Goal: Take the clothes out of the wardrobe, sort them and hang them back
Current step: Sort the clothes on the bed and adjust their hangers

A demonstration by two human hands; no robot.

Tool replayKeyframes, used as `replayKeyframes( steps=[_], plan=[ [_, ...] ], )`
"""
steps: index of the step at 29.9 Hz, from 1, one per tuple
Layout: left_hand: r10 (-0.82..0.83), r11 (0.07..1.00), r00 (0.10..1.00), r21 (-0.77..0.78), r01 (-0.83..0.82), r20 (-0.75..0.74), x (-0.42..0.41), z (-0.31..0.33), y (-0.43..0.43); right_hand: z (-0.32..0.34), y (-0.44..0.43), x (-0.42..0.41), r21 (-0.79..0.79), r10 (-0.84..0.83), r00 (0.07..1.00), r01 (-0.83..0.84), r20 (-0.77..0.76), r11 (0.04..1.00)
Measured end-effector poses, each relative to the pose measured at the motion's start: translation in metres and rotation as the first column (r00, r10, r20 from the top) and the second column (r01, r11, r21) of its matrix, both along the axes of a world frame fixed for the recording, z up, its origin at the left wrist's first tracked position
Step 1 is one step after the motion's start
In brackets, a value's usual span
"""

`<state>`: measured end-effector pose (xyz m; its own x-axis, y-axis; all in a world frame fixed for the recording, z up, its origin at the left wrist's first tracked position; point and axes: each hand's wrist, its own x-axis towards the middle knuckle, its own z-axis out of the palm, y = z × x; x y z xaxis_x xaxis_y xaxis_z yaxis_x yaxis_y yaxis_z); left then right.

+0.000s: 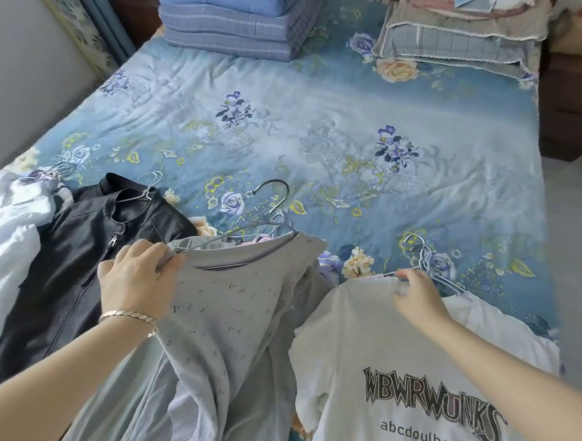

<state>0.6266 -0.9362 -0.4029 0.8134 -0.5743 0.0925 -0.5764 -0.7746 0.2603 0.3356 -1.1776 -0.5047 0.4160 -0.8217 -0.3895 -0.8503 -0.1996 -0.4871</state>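
Clothes lie sorted in piles on the bed (345, 123) — your left hand (136, 279) grips the grey top (233, 311), right hand (418, 298) pinches the white T-shirt (384, 350)'s collar — rehanging remains.

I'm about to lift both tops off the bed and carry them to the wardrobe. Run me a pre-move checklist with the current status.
1. Grip of the left hand on the grey top at its shoulder: ok, fingers curl round fabric and hanger wire.
2. Grip of the right hand on the white T-shirt collar: cannot tell, the fingers are there but blurred.
3. Grey top's big hook free: cannot tell, smaller hooks lie bunched beside it.
4. One hanger only at the T-shirt: not ok, several silver hooks sit stacked together.
5. Black jacket apart from the grey top: cannot tell, the left hand covers that edge.
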Motion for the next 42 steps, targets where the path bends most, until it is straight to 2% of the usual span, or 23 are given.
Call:
replayKeyframes(
  steps=[2,4,6,9,11,13,16,18,21,25,28,32,36,40,42],
  plan=[
    [-0.071,0.997,0.996,-0.003,0.071,-0.047,0.017,0.021,0.014,0.042,0.029,0.041,-0.018,0.064,0.978,-0.062,0.200,0.998],
    [-0.133,0.991,0.988,-0.007,0.133,-0.082,0.033,0.040,0.031,0.091,0.064,0.086,0.029,0.162,0.902,-0.189,0.399,0.982],
    [-0.190,0.982,0.974,-0.045,0.186,-0.122,0.044,0.053,0.047,0.128,0.097,0.119,0.071,0.248,0.844,-0.317,0.475,0.946],
    [-0.257,0.964,0.944,-0.127,0.235,-0.205,0.063,0.074,0.087,0.170,0.149,0.154,0.025,0.395,0.831,-0.439,0.391,0.898],
    [-0.308,0.950,0.913,-0.140,0.280,-0.268,0.078,0.089,0.113,0.197,0.179,0.167,0.010,0.426,0.835,-0.458,0.349,0.889],
    [-0.333,0.939,0.878,-0.033,0.343,-0.344,0.100,0.110,0.150,0.226,0.216,0.182,0.009,0.512,0.822,-0.531,0.249,0.848],
    [-0.393,0.866,0.845,0.163,0.472,-0.362,0.126,0.139,0.191,0.267,0.264,0.200,0.043,0.635,0.766,-0.641,0.097,0.767],
    [-0.425,0.816,0.815,0.222,0.533,-0.395,0.136,0.160,0.215,0.288,0.296,0.210,0.171,0.609,0.779,-0.627,0.150,0.760],
    [-0.431,0.787,0.758,0.208,0.581,-0.489,0.149,0.184,0.240,0.314,0.328,0.220,0.413,0.476,0.834,-0.551,0.277,0.725],
    [-0.433,0.769,0.704,0.177,0.614,-0.562,0.159,0.202,0.254,0.343,0.339,0.225,0.631,0.330,0.876,-0.482,0.352,0.607],
    [-0.424,0.777,0.667,0.133,0.616,-0.613,0.163,0.191,0.257,0.339,0.336,0.228,0.666,0.310,0.885,-0.466,0.348,0.583],
    [-0.434,0.784,0.651,0.096,0.614,-0.623,0.157,0.141,0.249,0.293,0.331,0.231,0.544,0.334,0.893,-0.449,0.302,0.709],
    [-0.486,0.792,0.699,0.074,0.606,-0.525,0.140,0.081,0.226,0.224,0.317,0.235,0.348,0.361,0.896,-0.435,0.260,0.831],
    [-0.598,0.722,0.724,0.163,0.673,-0.343,0.127,0.011,0.185,0.150,0.290,0.237,0.306,0.377,0.906,-0.421,0.193,0.854],
    [-0.572,0.743,0.729,0.138,0.654,-0.376,0.125,-0.024,0.161,0.114,0.270,0.237,0.321,0.370,0.905,-0.421,0.210,0.848]
  ],
)
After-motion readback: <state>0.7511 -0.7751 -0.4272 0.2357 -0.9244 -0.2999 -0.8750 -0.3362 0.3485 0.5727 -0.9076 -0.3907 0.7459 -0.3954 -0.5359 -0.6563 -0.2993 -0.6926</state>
